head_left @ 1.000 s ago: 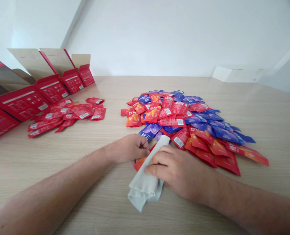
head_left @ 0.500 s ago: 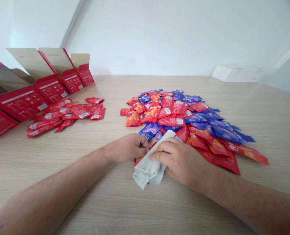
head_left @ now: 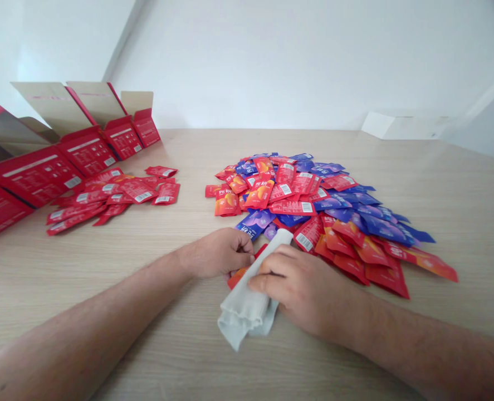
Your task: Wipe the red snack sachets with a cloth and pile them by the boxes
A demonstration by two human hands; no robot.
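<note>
My left hand (head_left: 224,253) is closed on the left edge of a red-orange sachet (head_left: 237,276) at the front of the pile. Gripped in my right hand (head_left: 299,284) is a folded white cloth (head_left: 247,301), which lies slantwise across that sachet and covers much of it. The cloth's loose end hangs toward me over the table. Just beyond both hands spreads a heap of red sachets (head_left: 286,207) mixed with blue-purple sachets (head_left: 257,221).
Several open red cartons (head_left: 86,150) stand in a row at the left, flaps raised. In front of them lies a smaller group of red sachets (head_left: 121,192). A white box (head_left: 405,127) sits at the back right of the wooden table (head_left: 180,345).
My right hand has drawn the cloth a little toward me and to the left, uncovering more of the red sachets behind. My left hand has stayed in place on the sachet.
</note>
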